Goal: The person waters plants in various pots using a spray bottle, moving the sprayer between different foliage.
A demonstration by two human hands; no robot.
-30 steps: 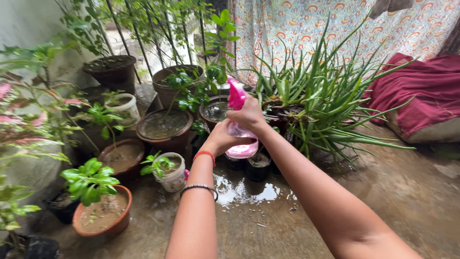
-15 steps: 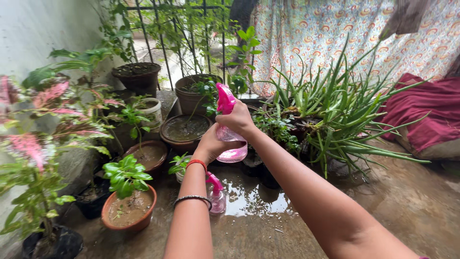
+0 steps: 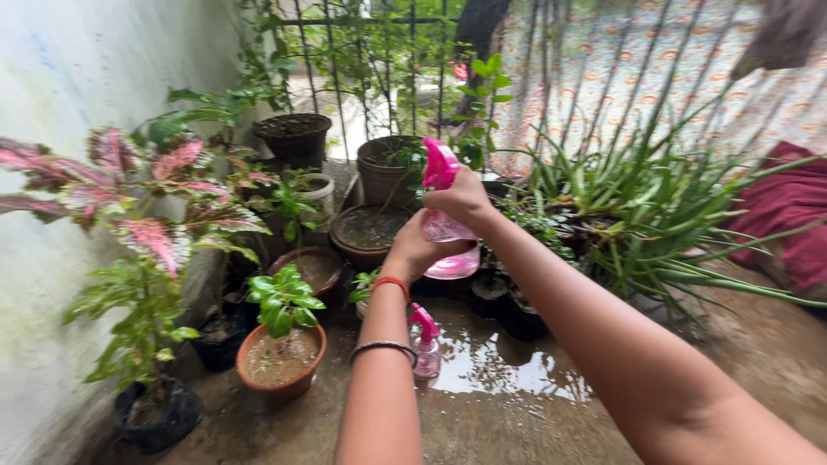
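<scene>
Above the wet concrete floor (image 3: 517,422), near its middle, both hands are raised with a pink spray bottle (image 3: 448,245) between them. Right hand (image 3: 463,200) is clenched around the bottle's neck just below the pink trigger head (image 3: 439,164); left hand (image 3: 416,251) cups the clear lower body from the side, fingers wrapped on it. Left wrist carries a red band (image 3: 390,282) and a dark beaded bracelet (image 3: 383,347). Bottle is upright, tilted slightly, its nozzle facing the potted plants at the floor's far edge. A second pink spray bottle (image 3: 425,343) stands on the floor beside a puddle (image 3: 504,370), below the left forearm and apart from both hands. Terracotta pot (image 3: 280,362) with a green seedling sits towards the floor's left edge, near a black pot (image 3: 159,413) holding a pink-leaved plant (image 3: 155,232). Aloe plant (image 3: 655,215) spreads at the right, with red cloth (image 3: 788,215) behind it.
</scene>
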